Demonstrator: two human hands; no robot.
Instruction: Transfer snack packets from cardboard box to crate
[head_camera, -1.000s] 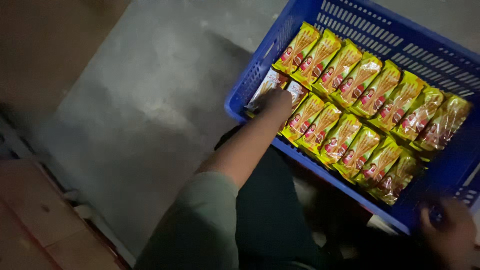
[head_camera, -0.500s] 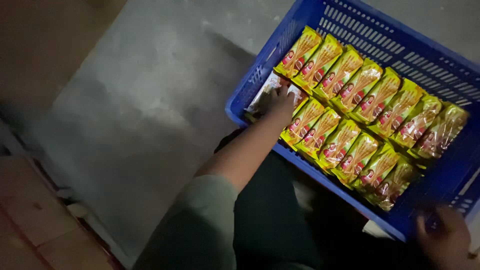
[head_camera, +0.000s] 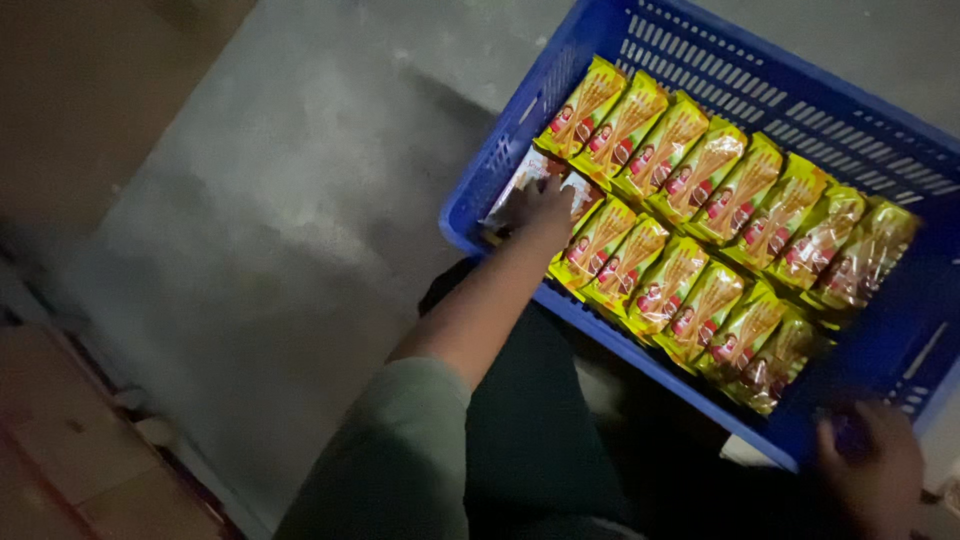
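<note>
Covering a pale packet (head_camera: 512, 185) in the blue crate (head_camera: 640, 60), left hand (head_camera: 540, 205), grip unclear; right hand (head_camera: 880, 470) blurred, clutching crate corner.

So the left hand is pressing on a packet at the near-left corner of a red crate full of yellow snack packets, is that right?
Not quite: the crate is blue, not red, as the head view shows. The rest stands: the left hand presses on a packet at the near-left corner, among the yellow snack packets.

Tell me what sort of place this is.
Probably a packing or storage area: a blue slotted plastic crate filled with rows of yellow snack packets stands on a bare grey concrete floor, with brown cardboard boxes alongside.
</note>
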